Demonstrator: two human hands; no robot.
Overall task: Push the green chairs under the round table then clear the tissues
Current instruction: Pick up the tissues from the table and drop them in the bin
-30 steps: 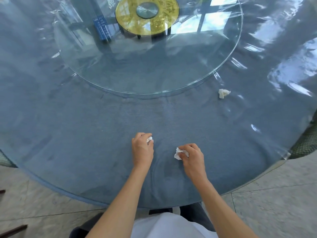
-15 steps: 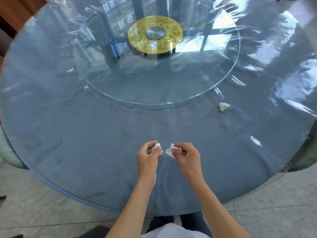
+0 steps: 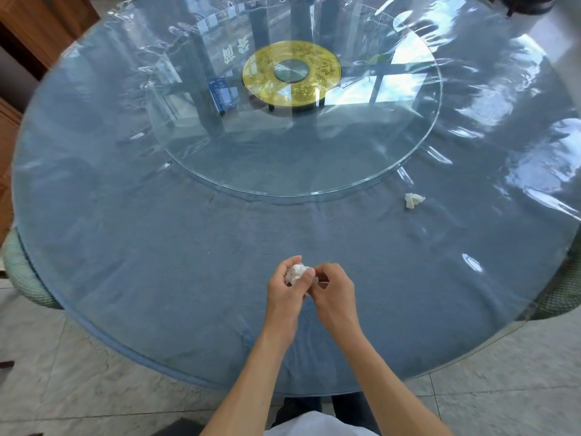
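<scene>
We held a crumpled white tissue wad [image 3: 295,273] in our left hand [image 3: 284,292], cupped in the curled fingers just above the near part of the round table [image 3: 125,247]. Our right hand [image 3: 333,292] met it there, fingertips pinching at the wad's right side. Whether that hand held a scrap of its own we could not tell. 1 more loose tissue [image 3: 413,200] lay on the table well to the right, just outside the glass turntable [image 3: 220,165]. We judged this paper featherlight, soft and crushable, best pinched anywhere on top. A green chair [image 3: 22,272] sat tucked at the table's left edge, another green chair [image 3: 562,291] at its right edge.
</scene>
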